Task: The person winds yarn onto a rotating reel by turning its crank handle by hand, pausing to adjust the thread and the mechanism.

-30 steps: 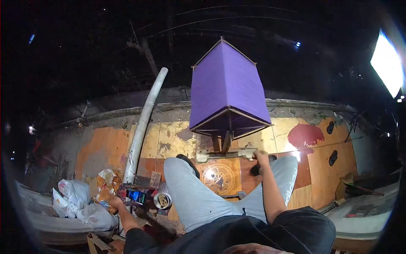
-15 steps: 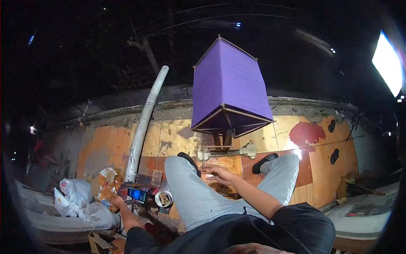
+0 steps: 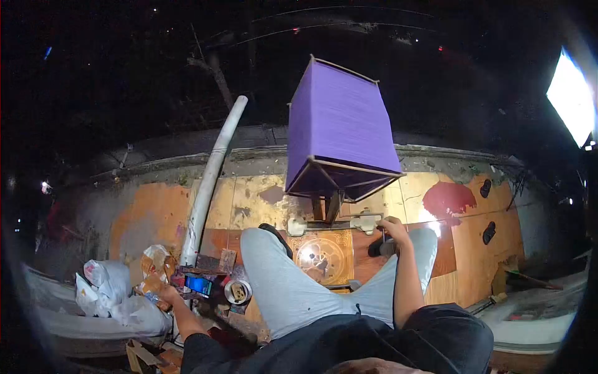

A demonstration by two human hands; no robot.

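A large box-shaped reel (image 3: 346, 118), its wooden bars wrapped in what looks like fine purple thread, stands tilted in front of my legs. It rests on a wooden support (image 3: 334, 206) with a thin crank rod at its base. My right hand (image 3: 393, 230) is closed around the crank's handle on the right side, above my knee. Low on the left, my left hand (image 3: 163, 294) has its fingers curled in front of an orange and white plastic wrapper (image 3: 158, 262); I cannot tell what it holds.
Beside my left hand lie a phone (image 3: 198, 285) with a lit screen and a round white container (image 3: 238, 292). White plastic bags (image 3: 109, 287) sit farther left. A long white pole (image 3: 215, 174) slants across the patchwork floor (image 3: 149, 212). Dark slippers (image 3: 489, 232) lie at the right.
My right hand has swung from between my knees to the right with the crank handle. The purple reel has turned a little. My left hand has shifted slightly left.
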